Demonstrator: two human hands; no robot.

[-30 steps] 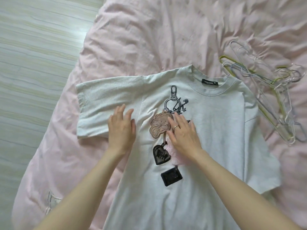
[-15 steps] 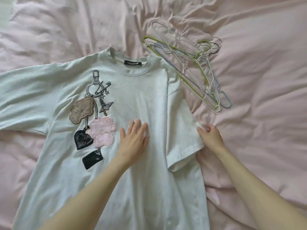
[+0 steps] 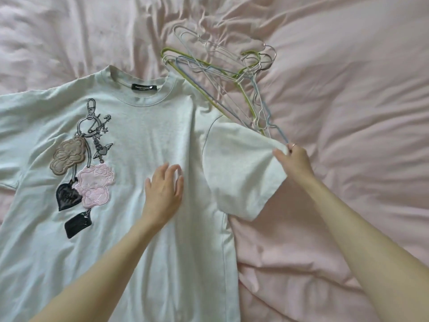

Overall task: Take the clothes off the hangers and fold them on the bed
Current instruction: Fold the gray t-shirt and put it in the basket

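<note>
A pale mint T-shirt with a keychain-charm print lies face up on the pink bed, collar away from me. My left hand rests flat on the shirt's chest, fingers spread. My right hand pinches the outer corner of the shirt's right-side sleeve and holds it stretched out to the right, lifted a little off the bed. A pile of several empty wire hangers lies just beyond that sleeve, partly under its upper edge.
Rumpled pink bedding surrounds the shirt on all sides, with deep folds at the lower right. The hangers' hooks point toward the right. The shirt's other sleeve runs off the left edge of the view.
My right hand has taken hold of the sleeve's corner and pulled it out to the right and up, unfolding it. My left hand stays on the chest. The view moved in closer.
</note>
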